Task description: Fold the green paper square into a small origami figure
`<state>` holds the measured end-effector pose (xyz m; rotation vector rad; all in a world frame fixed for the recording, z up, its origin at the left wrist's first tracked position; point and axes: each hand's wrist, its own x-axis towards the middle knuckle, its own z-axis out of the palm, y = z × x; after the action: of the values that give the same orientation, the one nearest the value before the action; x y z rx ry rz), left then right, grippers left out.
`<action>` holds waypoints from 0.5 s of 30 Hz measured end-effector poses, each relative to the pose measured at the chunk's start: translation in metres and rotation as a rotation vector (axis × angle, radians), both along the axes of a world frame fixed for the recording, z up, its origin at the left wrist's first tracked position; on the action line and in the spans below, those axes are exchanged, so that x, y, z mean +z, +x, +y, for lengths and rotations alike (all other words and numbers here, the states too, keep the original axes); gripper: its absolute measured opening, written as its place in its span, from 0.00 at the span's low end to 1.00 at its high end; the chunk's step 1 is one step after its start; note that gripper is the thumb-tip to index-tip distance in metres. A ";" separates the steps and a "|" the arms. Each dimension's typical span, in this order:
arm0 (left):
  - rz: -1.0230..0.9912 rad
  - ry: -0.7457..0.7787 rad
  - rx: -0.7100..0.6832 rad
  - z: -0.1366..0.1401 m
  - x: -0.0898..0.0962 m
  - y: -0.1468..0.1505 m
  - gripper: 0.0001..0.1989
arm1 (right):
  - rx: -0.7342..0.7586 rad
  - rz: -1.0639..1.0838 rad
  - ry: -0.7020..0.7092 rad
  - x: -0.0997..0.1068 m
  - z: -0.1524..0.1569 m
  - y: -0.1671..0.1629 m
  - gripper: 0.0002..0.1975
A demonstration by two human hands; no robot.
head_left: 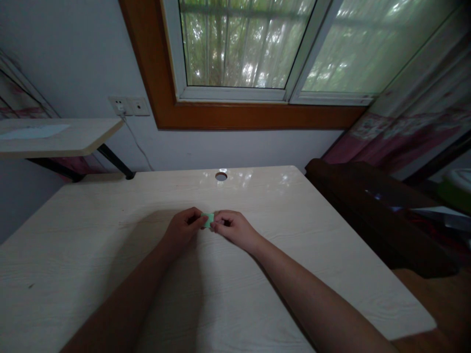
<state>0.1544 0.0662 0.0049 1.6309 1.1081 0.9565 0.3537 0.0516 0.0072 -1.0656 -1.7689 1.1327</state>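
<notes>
A small light-green piece of paper (208, 220) is held between my two hands, over the middle of the pale wood-grain table (165, 189). My left hand (185, 225) pinches its left side between thumb and fingers. On the other side, my right hand (234, 226) has thumb and fingertips closed on the right edge. The fingertips cover parts of the paper, so its full outline and any folds are hard to make out.
A raised shelf (79, 139) on black legs stands at the table's back left. The tabletop has a round cable hole (221, 176) near its back edge. Dark wooden furniture (368, 211) borders the right side. Behind are a wall socket (128, 106) and a window (239, 49).
</notes>
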 end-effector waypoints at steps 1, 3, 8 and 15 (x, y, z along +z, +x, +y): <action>-0.012 -0.007 0.014 0.000 0.000 0.000 0.12 | -0.003 0.014 -0.014 0.001 0.000 0.000 0.09; -0.034 -0.019 0.043 0.001 0.001 0.000 0.12 | -0.012 0.031 -0.037 0.003 -0.001 -0.001 0.08; -0.060 -0.035 0.088 0.003 0.004 -0.001 0.13 | -0.044 0.012 -0.036 0.002 0.000 0.000 0.09; -0.079 -0.069 0.058 0.002 0.004 0.002 0.12 | -0.070 0.017 -0.018 -0.002 0.001 -0.001 0.09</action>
<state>0.1561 0.0682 0.0089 1.5002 1.1279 1.0008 0.3530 0.0530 0.0056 -1.1165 -1.6979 1.1140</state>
